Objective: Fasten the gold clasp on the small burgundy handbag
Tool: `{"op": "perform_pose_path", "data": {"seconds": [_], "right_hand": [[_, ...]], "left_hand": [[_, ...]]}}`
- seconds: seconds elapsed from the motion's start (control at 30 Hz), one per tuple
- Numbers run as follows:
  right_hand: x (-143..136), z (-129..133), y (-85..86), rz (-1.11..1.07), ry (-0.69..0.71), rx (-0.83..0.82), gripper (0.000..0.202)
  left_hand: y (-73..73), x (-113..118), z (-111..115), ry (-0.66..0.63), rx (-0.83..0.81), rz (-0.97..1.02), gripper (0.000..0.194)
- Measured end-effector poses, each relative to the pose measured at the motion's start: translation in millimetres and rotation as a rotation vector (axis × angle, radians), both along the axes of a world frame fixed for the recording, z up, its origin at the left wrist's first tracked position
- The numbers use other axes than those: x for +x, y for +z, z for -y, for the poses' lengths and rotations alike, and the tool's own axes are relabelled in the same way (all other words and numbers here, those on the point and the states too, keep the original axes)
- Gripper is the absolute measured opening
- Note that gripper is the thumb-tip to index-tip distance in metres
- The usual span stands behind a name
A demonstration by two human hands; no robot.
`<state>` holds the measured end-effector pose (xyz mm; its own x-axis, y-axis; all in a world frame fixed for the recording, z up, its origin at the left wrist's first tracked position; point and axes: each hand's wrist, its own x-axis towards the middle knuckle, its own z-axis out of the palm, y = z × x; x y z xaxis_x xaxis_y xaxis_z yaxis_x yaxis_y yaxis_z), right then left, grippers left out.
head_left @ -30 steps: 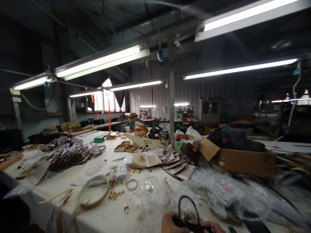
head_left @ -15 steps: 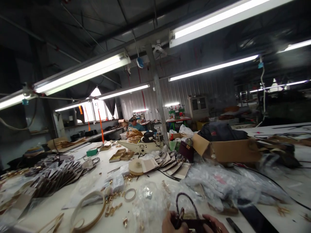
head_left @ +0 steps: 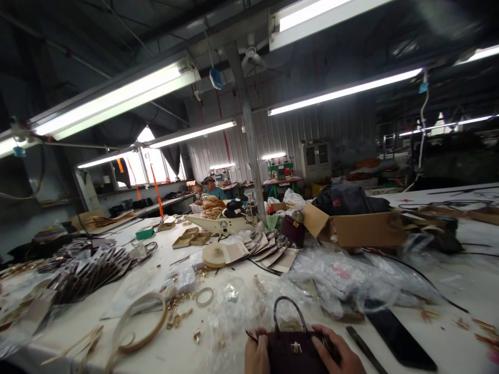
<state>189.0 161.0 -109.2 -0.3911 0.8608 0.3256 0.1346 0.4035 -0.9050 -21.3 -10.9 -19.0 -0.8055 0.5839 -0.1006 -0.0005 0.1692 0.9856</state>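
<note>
Low in the head view, a dark maroon handbag (head_left: 287, 353) with a gold clasp on its front is held between my two hands. One thin, dark handle arches up from its top. My left hand (head_left: 256, 353) grips the bag's left side, with a dark strap end poking out by the fingers. Against the right side, my right hand (head_left: 338, 352) is closed, its thumb at the top edge. The bag's lower part runs out of the frame. Clear plastic wrapping (head_left: 228, 324) lies just beyond and to the left of the bag.
Right of my hands lie a black phone (head_left: 399, 337) and a dark flat strip (head_left: 364, 347). Gold metal fittings (head_left: 179, 318) and a tape roll (head_left: 145, 327) are on the left. Farther back stand a cardboard box (head_left: 366, 228) and a metal post (head_left: 249, 135); a person (head_left: 212, 188) sits beyond.
The view has tilted down slightly, so more of the handbag shows. Its clasp front now faces me, and the handle loops now overlap as one arch. Both hands stay on it.
</note>
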Motion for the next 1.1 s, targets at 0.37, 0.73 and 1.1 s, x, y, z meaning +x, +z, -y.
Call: {"op": "perform_pose_path", "data": {"seconds": [0.37, 0.73, 1.1], "right_hand": [[1, 22, 28.8, -0.004, -0.032, -0.027, 0.065], [-1, 18, 18.5, 0.001, -0.044, -0.038, 0.064], [1, 14, 16.7, 0.043, -0.024, -0.077, 0.070]], "left_hand": [[13.9, 8, 9, -0.269, 0.131, 0.315, 0.065], [7.1, 3, 10, -0.260, 0.081, 0.467, 0.032], [-1.9, -6, 12, -0.342, 0.113, 0.541, 0.036]]}}
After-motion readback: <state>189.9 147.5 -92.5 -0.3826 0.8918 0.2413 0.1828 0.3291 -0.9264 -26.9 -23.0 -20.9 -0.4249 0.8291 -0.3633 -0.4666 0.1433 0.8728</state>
